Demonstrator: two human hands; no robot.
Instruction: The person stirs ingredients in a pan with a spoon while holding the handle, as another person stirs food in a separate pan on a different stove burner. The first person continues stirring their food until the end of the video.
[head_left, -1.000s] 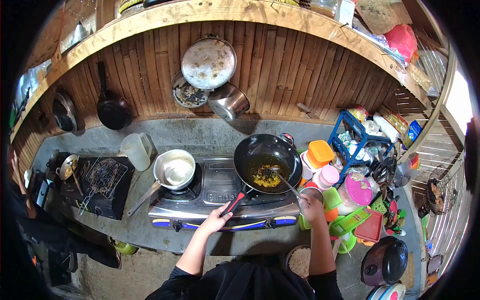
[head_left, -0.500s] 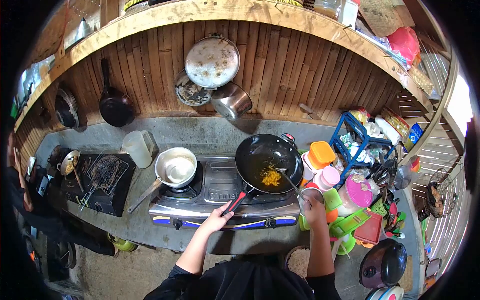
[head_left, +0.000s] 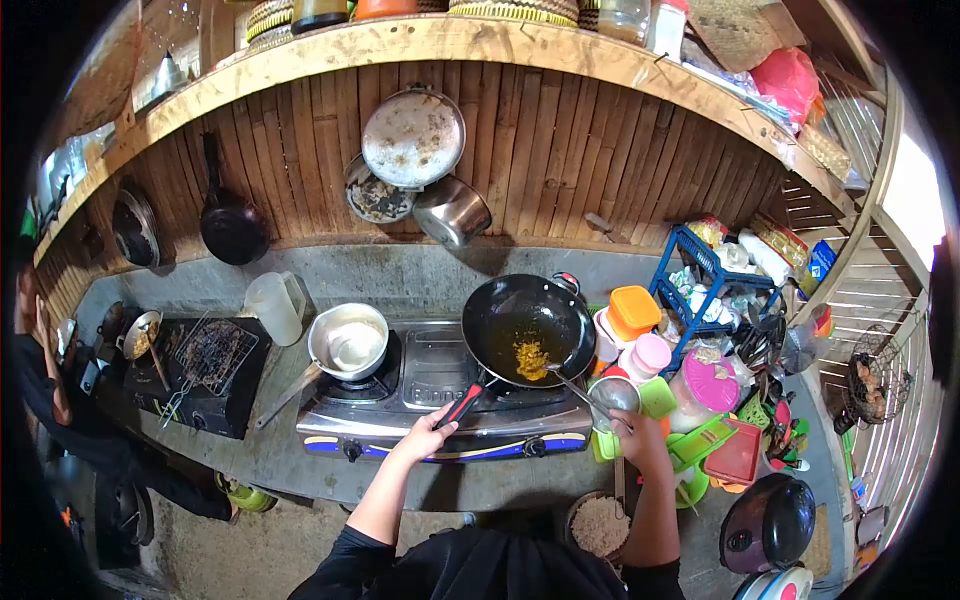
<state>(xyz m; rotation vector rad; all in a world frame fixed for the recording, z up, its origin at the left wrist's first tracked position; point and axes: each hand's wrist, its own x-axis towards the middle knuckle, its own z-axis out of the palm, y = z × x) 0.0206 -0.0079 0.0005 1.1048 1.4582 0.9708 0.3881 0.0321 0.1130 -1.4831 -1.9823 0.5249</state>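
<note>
My left hand is closed around the red and black handle of a black wok on the right burner. In the wok, a clump of yellow-orange paste sits in a shallow layer of oil. My right hand grips a long-handled metal cooking spoon, whose head rests at the right edge of the paste. The exact shape of that head is hard to make out. A round grey metal piece lies just beyond my right fingers.
A pot stands on the left burner of the stove. Plastic containers and a blue rack crowd the right side. A bowl of rice-like grains is below my right arm. Another person stands at far left.
The view has shifted slightly. The spoon head has moved down toward the lower right of the wok, and the paste looks more bunched. Both hands keep their grip.
</note>
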